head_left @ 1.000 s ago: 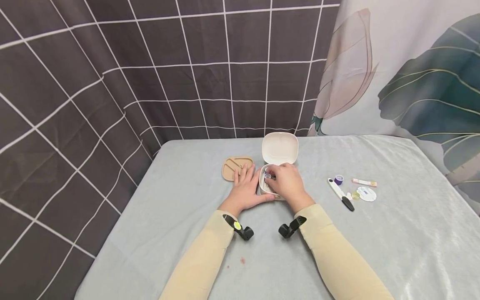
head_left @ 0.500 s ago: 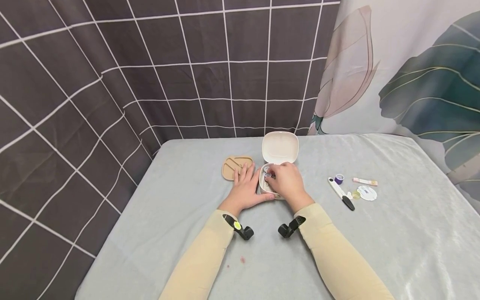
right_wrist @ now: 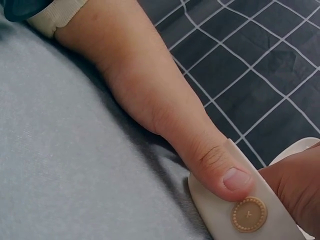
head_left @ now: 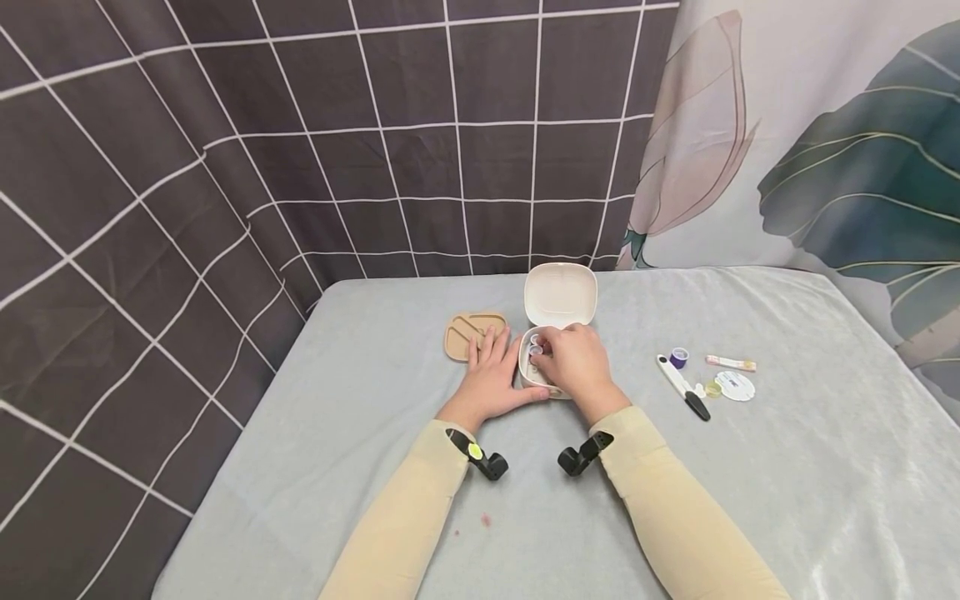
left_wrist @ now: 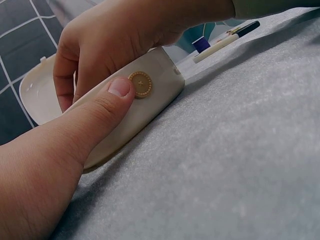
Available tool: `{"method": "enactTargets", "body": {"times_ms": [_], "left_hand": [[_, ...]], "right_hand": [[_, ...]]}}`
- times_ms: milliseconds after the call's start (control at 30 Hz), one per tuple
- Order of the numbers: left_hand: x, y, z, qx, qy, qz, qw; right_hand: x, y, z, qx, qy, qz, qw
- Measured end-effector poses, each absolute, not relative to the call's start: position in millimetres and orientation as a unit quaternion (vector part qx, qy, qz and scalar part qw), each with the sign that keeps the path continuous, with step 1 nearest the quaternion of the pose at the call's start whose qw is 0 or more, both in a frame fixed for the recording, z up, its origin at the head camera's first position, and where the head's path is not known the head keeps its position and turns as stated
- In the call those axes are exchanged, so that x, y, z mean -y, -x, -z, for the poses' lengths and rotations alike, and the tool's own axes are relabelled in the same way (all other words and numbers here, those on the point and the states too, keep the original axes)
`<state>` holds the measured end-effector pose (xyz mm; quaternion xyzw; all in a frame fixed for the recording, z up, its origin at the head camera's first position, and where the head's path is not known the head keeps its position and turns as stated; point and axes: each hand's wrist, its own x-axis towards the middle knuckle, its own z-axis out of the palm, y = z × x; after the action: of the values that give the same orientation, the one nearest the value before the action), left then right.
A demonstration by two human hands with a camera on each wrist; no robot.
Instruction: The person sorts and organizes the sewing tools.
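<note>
Head view: the left hand (head_left: 492, 382) spreads straight fingers over the tan tray (head_left: 458, 340), thumb against the box (left_wrist: 132, 114); the right hand (head_left: 579, 364) curls inside its rim, any grip hidden. The box stands well apart from the left edge of the cloth (head_left: 345, 392) and the white-and-black tool (head_left: 681, 387).

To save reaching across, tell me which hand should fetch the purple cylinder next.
Probably the right hand, once out of the white box: the purple cylinder lies nearer it, to its right. The left hand is farther, with the right hand in between.
</note>
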<state>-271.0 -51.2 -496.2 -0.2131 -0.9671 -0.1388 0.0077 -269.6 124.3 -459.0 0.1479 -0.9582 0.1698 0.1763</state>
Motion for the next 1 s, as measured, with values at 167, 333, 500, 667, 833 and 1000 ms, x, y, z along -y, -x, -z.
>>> {"method": "enactTargets", "body": {"times_ms": [167, 333, 500, 667, 833, 1000], "left_hand": [[50.8, 269.6, 495.7, 0.967, 0.213, 0.138, 0.005], [51.0, 268.9, 495.6, 0.968, 0.212, 0.133, 0.002], [52.3, 270.4, 495.8, 0.967, 0.213, 0.137, 0.011], [53.2, 270.2, 497.1, 0.967, 0.211, 0.140, 0.011], [52.4, 271.1, 497.3, 0.969, 0.206, 0.139, 0.010], [51.5, 270.8, 496.8, 0.967, 0.212, 0.144, 0.011]], "right_hand": [[-126.6, 268.7, 455.5, 0.955, -0.154, -0.174, 0.182], [-132.8, 269.0, 448.8, 0.956, -0.149, -0.192, 0.163], [-145.2, 271.4, 439.4, 0.958, -0.132, -0.210, 0.145], [-163.4, 273.6, 431.5, 0.951, -0.118, -0.251, 0.137], [-186.6, 276.3, 423.7, 0.943, -0.111, -0.289, 0.124], [-213.4, 273.8, 420.0, 0.938, -0.090, -0.310, 0.124]]}}
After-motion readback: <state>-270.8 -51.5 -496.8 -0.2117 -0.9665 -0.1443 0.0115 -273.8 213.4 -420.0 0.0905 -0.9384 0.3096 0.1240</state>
